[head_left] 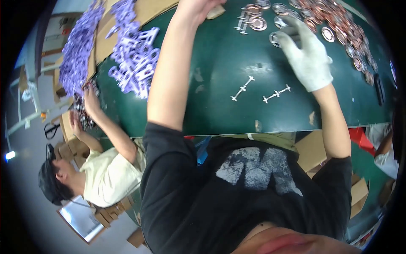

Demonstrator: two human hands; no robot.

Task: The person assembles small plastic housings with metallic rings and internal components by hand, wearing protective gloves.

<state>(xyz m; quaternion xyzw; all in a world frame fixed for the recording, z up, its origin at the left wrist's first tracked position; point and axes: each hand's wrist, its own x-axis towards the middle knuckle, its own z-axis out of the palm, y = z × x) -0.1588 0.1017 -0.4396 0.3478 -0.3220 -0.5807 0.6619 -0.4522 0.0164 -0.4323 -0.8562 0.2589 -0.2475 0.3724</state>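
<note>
My left hand (198,9), bare, is at the top edge of the head view; most of its fingers are cut off, so its grip is hidden. Beside it lies a small beige piece (215,12). My right hand (306,55), in a white glove, reaches over the round metal discs with fingers and thumb apart. A silver ring-like disc (275,39) lies at its thumb tip. Two thin silver rods with crosspieces, one rod (242,88) and another rod (277,93), rest on the green table nearer me. Several similar rods (242,21) lie by a copper-coloured disc (258,23).
A long pile of copper and silver discs (342,31) curves along the right. Purple parts (135,59) are heaped at the left, with a larger purple heap (80,51) beyond cardboard. A person (105,178) works at the left. A dark bar (379,90) lies at the right edge.
</note>
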